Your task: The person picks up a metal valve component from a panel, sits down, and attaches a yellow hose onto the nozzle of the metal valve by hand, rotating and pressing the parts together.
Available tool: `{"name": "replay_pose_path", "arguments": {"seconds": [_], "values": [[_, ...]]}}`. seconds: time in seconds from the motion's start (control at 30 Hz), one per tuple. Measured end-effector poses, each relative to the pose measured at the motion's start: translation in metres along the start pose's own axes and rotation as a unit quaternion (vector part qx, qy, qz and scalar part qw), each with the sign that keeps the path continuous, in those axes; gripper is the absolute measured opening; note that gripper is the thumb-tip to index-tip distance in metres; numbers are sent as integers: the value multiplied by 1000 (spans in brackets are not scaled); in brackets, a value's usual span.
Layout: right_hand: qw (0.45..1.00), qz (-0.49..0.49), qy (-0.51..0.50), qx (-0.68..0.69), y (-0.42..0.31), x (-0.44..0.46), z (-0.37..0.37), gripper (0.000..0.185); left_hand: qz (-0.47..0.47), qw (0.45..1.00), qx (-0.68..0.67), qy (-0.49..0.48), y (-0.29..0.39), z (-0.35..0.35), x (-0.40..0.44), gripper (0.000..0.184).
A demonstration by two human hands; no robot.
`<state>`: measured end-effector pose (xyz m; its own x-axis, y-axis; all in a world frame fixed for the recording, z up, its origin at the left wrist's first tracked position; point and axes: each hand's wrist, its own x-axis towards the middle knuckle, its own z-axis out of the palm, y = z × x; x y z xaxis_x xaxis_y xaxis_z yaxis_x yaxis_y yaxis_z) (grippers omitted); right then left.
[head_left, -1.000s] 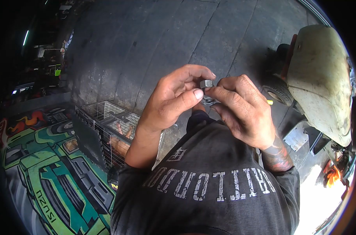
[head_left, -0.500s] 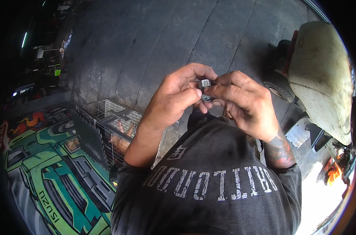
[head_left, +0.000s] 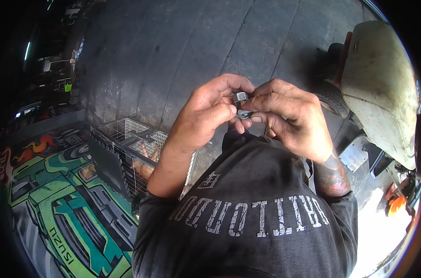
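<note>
A small metal bolt (head_left: 241, 97) with a flat-sided, blocky head sits between my two hands in front of my chest. Below the head is a round, washer-like ring (head_left: 243, 113); whether it is separate from the bolt cannot be made out. My left hand (head_left: 201, 113) is closed around the bolt from the left, its thumb and curled fingers on it. From the right, my right hand (head_left: 291, 118) pinches at the shank, with fingertips just under the head and the thumb tip beside the ring. Fingers hide part of the shank.
A white wire cage (head_left: 143, 134) stands at lower left beside a green painted truck mural (head_left: 71, 208) marked ISUZU. At right is a worn pale vehicle body panel (head_left: 379, 92) above a tire (head_left: 333, 99). Dark concrete floor (head_left: 173, 55) lies ahead.
My right thumb and lower fingers have shifted slightly outward, showing more of the ring. The bolt's head has tilted a little. My left hand stays nearly in place.
</note>
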<state>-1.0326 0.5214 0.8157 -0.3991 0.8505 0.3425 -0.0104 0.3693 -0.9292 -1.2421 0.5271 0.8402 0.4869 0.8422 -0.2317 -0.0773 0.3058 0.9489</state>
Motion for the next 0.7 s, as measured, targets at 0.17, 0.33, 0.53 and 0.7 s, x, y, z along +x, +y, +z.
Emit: {"name": "replay_pose_path", "arguments": {"seconds": [0.17,0.33,0.53,0.7], "values": [[999,15,-7,40,7,0,-4,25,-6,1000,13,4,4,4,0,42],[970,139,2,201,12,-2,-8,17,53,991,110,48,2,8,1,39],[896,224,41,382,19,-7,-12,23,256,872,412,67,-1,15,-1,31],[858,222,48,461,28,-13,-6,26,327,815,469,90,-3,15,4,20]]}}
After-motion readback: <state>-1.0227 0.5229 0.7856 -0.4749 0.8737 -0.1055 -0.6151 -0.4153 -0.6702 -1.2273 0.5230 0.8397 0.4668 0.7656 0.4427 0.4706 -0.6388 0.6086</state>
